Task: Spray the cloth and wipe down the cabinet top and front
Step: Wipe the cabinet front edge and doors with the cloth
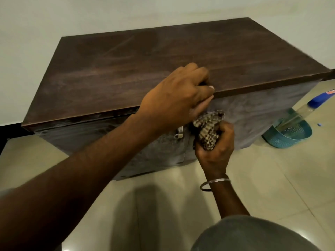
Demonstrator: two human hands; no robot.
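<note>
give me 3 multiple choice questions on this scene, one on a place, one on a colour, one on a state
1. Where is the bottle? A in a hand; B in the basket; C on a shelf
2. What colour is its cap? A red; B white; C blue
3. What is the right hand doing? A gripping the cloth; B hanging idle; C pulling the handle

Answers: 1 B, it leans in the teal basket on the floor, right of the cabinet. 2 C, the cap is plainly blue. 3 A, its fingers curl round the cloth against the cabinet front.
</note>
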